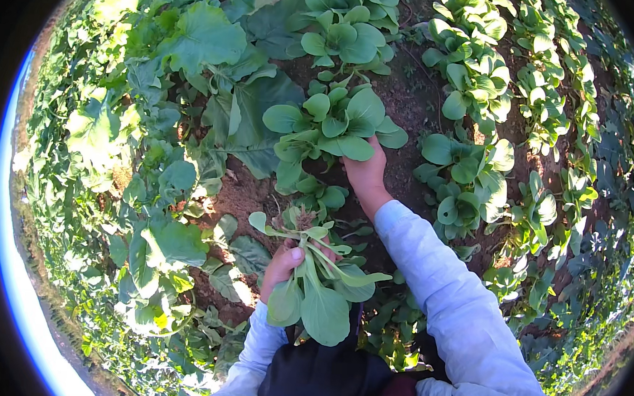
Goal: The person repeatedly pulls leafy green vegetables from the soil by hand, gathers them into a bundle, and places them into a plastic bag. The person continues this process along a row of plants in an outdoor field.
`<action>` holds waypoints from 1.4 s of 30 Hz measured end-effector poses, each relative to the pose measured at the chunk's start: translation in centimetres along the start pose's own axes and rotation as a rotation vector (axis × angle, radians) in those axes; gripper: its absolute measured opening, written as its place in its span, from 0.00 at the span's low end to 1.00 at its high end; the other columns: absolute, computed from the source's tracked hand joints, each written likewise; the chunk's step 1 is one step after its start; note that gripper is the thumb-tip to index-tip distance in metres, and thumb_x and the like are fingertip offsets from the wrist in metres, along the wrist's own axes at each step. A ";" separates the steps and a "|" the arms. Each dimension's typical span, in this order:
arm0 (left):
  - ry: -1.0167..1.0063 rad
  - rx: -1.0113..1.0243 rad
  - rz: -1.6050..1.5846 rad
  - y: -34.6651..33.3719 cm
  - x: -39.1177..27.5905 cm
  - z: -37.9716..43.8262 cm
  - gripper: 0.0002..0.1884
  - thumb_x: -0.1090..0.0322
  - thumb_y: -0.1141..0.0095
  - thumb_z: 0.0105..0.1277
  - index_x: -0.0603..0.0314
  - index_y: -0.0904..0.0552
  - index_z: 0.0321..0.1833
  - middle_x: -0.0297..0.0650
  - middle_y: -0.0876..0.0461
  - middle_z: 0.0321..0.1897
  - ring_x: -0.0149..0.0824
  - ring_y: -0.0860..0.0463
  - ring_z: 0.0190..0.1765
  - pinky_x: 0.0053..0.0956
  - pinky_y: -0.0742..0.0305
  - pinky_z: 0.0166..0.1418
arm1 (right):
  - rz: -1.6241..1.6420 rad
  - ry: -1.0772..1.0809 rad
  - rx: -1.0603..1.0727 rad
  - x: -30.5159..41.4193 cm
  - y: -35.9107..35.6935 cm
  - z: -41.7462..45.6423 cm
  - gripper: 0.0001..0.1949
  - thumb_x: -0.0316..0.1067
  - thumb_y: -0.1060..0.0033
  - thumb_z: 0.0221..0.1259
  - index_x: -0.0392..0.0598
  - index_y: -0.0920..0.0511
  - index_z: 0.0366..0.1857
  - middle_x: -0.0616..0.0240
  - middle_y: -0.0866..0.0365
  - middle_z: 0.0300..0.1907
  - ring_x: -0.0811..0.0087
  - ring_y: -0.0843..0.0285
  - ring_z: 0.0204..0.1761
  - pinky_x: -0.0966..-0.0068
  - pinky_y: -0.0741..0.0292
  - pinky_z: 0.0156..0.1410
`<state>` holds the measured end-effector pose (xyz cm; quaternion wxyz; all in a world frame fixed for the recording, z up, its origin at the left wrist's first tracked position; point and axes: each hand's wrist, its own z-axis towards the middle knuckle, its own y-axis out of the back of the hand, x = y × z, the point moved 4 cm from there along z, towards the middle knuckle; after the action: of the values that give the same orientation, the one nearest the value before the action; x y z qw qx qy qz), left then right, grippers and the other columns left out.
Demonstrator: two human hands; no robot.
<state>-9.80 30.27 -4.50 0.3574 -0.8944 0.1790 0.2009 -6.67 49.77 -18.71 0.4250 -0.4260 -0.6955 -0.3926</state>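
My left hand (282, 265) grips an uprooted leafy green plant (326, 312), its broad leaves hanging towards me. Soil clings to the roots (301, 217) at the far end of that plant. Ahead and to the right, my right hand (368, 168) reaches under the leaves of a bok choy-like plant (348, 121) growing in the row. Those leaves hide most of my right fingers, so whether they are closed around the stem does not show. Smaller leaves (332, 196) of the same kind grow just this side of it.
More bok choy-like plants (342, 40) continue up the row. Another row (463, 173) runs to the right across dark soil (416, 90). Large-leaved greens (204, 39) crowd the left, beside a patch of reddish soil (245, 191). My dark-clothed knee or lap (321, 381) shows at the bottom.
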 end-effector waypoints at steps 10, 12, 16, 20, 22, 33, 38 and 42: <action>0.016 -0.014 0.024 -0.4 0.2 0.5 0.24 0.51 0.38 0.60 0.65 0.26 0.47 0.38 0.25 0.40 0.33 0.24 0.41 0.40 0.26 0.62 | -0.148 0.206 0.050 -2.9 -0.5 1.3 0.12 0.38 0.29 0.50 0.44 0.17 0.35 0.53 0.15 0.34 0.49 0.17 0.38 0.62 0.21 0.44; 0.033 0.003 0.013 0.1 0.5 0.6 0.25 0.51 0.37 0.60 0.65 0.26 0.48 0.38 0.25 0.39 0.34 0.23 0.41 0.39 0.25 0.61 | -0.029 0.174 0.028 -3.4 0.2 0.8 0.11 0.36 0.28 0.48 0.44 0.17 0.33 0.53 0.15 0.34 0.50 0.16 0.39 0.64 0.21 0.44; 0.043 -0.052 0.020 -0.2 0.3 0.1 0.27 0.51 0.36 0.58 0.66 0.26 0.51 0.39 0.24 0.39 0.34 0.23 0.41 0.37 0.24 0.59 | -0.038 0.241 0.088 -4.7 0.3 0.6 0.09 0.28 0.33 0.59 0.36 0.18 0.40 0.60 0.14 0.35 0.71 0.15 0.32 0.72 0.17 0.35; -0.003 0.029 0.032 0.0 0.0 0.2 0.28 0.51 0.35 0.58 0.65 0.26 0.53 0.39 0.24 0.40 0.34 0.23 0.42 0.35 0.23 0.56 | -0.104 0.325 0.016 -4.3 1.4 0.3 0.09 0.30 0.33 0.62 0.36 0.18 0.41 0.62 0.14 0.35 0.73 0.15 0.31 0.75 0.18 0.34; -0.029 -0.020 0.001 0.0 -0.2 -0.1 0.28 0.51 0.35 0.58 0.65 0.26 0.52 0.40 0.24 0.40 0.34 0.23 0.42 0.34 0.23 0.53 | 0.175 0.221 0.025 -2.2 2.6 -0.5 0.09 0.31 0.32 0.62 0.37 0.17 0.40 0.64 0.14 0.33 0.76 0.16 0.28 0.79 0.22 0.31; 0.070 0.111 0.015 -2.3 1.0 0.6 0.27 0.50 0.36 0.60 0.68 0.26 0.51 0.41 0.24 0.40 0.34 0.22 0.43 0.34 0.25 0.55 | -0.217 0.189 0.244 3.0 12.1 -1.9 0.14 0.40 0.34 0.65 0.43 0.18 0.47 0.67 0.17 0.32 0.77 0.20 0.32 0.81 0.24 0.38; 0.037 0.152 -0.028 -1.3 0.8 0.1 0.27 0.52 0.39 0.63 0.66 0.26 0.56 0.42 0.23 0.47 0.34 0.21 0.49 0.35 0.23 0.60 | 0.286 -0.175 0.215 4.1 14.2 -5.1 0.16 0.34 0.32 0.63 0.42 0.20 0.52 0.69 0.16 0.39 0.77 0.18 0.36 0.79 0.21 0.42; 0.006 0.122 0.015 -3.1 0.3 0.3 0.32 0.51 0.38 0.62 0.69 0.28 0.61 0.42 0.23 0.47 0.34 0.22 0.46 0.34 0.23 0.57 | 0.378 0.036 0.255 7.2 15.5 -7.6 0.17 0.26 0.34 0.62 0.40 0.22 0.55 0.66 0.18 0.47 0.77 0.18 0.39 0.78 0.20 0.43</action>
<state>-8.18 32.52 -3.13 0.4091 -0.8702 0.1988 0.1895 7.69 49.82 -6.72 0.5540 -0.4845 -0.6395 -0.2224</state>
